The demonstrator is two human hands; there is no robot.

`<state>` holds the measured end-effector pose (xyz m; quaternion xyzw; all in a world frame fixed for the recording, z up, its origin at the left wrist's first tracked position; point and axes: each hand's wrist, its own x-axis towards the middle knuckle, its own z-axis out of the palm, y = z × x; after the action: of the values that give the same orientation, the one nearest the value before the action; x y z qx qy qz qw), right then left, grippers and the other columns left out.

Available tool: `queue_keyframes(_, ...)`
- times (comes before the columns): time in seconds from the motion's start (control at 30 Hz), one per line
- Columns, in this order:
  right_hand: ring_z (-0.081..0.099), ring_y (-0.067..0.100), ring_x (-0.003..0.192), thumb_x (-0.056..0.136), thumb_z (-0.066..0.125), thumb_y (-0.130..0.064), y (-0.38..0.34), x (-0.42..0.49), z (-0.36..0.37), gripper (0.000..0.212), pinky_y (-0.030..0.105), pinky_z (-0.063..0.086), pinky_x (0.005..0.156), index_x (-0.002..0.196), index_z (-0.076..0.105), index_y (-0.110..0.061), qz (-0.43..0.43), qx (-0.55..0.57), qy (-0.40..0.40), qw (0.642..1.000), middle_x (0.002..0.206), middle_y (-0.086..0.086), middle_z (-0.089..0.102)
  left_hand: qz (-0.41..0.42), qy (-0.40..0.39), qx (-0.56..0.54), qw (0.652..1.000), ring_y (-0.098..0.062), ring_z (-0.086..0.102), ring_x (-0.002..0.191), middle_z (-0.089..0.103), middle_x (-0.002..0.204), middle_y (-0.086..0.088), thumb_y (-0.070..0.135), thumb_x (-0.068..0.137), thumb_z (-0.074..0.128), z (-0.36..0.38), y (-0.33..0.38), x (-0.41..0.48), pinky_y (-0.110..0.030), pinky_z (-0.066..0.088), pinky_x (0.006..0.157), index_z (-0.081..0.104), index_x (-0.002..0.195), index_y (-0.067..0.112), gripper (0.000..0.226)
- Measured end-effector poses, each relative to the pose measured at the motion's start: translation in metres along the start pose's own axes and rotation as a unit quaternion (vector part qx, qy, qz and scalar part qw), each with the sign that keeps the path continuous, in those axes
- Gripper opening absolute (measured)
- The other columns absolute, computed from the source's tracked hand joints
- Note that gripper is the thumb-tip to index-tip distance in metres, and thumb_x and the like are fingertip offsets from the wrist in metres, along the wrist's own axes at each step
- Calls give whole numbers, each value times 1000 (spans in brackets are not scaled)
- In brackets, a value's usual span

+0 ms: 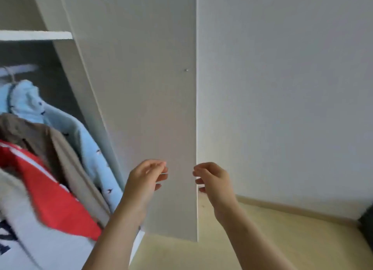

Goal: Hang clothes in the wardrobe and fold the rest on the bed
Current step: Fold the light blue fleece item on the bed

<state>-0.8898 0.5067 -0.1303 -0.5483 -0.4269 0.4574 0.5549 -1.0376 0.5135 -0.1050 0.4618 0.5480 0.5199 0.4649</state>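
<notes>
The wardrobe stands open at the left, its pale door [153,100] swung out toward me in the middle of the view. Inside hang a light blue patterned garment [60,124] on a hanger, a brown one [56,146], a red one [54,193] and a white one with dark letters [26,235]. My left hand [145,179] is raised in front of the door's face, fingers loosely curled, holding nothing. My right hand [212,179] hovers at the door's outer edge, fingers also loosely curled and empty. The bed is out of view.
A white shelf [36,35] crosses the wardrobe above the hanging rail [18,70]. A plain white wall [282,88] fills the right side. Pale wood floor [282,239] runs below it, with a dark object [367,219] at the far right edge.
</notes>
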Motion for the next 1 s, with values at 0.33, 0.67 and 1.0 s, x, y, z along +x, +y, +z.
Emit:
queue_keyframes(0.33,55,7,57,87,56,-11,13,-149,-342,17,19,42,53,74,63,-20,29,3,281,959,64,-8,64,-27,-319,35,947,-13,63,74,66,78,-1,11,92,51,310,-19,-193,-28,42,68,63,80,15,18)
queue_keyframes(0.67,53,15,62,90,52,-11,44,-356,-605,14,25,44,59,80,61,-14,145,61,467,870,71,3,62,-80,-502,115,853,-9,59,66,63,76,1,14,93,50,534,-62,-419,-22,38,58,58,78,19,17)
queue_keyframes(1.0,53,18,63,92,50,-11,88,-453,-804,14,23,40,54,83,61,-10,192,114,589,777,75,7,60,-87,-651,167,735,-10,60,71,63,77,1,16,95,48,755,-112,-569,-23,41,59,58,81,20,18)
